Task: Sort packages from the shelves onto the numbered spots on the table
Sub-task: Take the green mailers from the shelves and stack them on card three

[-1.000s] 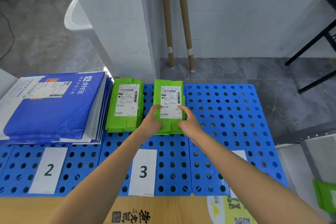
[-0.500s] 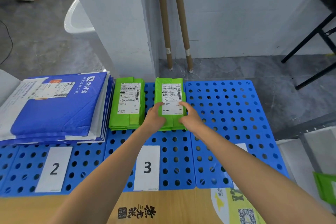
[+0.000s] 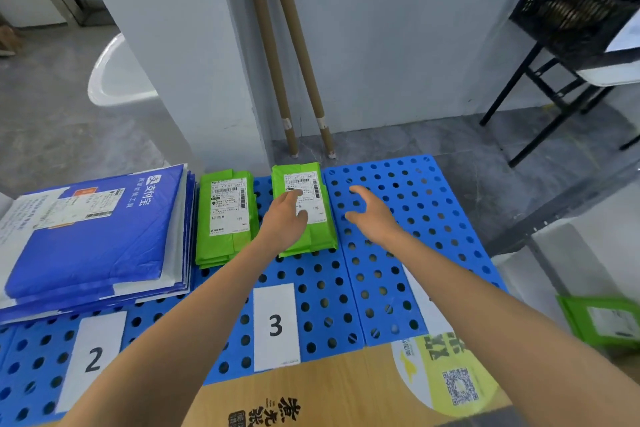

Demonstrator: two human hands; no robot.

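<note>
One open stretch: bare blue perforated plastic panel (image 3: 415, 218) on the right of the table, free up to its far and right edges.
Near edge: tan printed cardboard surface (image 3: 346, 392) below the panels, with a yellow-green sticker and a QR code at its right.
Left hand (image 3: 287, 218): palm down over the right-hand green plastic-wrapped package (image 3: 320, 234), fingers loosely straight across its white label, gripping nothing; contact likely but not certain.
Right hand (image 3: 372, 215): slack and spread over the bare panel, just beside that package's right edge, apart from it, holding nothing.
Task package: flat on the far part of the panels, behind the white card marked 3 (image 3: 276, 326), top of a low stack.
Neighbour: second stack of green wrapped packages (image 3: 225, 215) just to the left, a narrow blue gap between.
Further left: pile of flat blue and white mailer bags (image 3: 97, 239), behind the white card marked 2 (image 3: 92, 357).
Partly hidden: another white card (image 3: 420, 295) under the right forearm, number not readable.
Behind the table: white pillar (image 3: 180, 45) and two brown cardboard tubes (image 3: 273, 55) leaning at the wall.
Far right: black mesh crate (image 3: 575, 3) on a black-framed stand (image 3: 540, 97).
Lower right, off the table: blurred green package (image 3: 602, 321).
</note>
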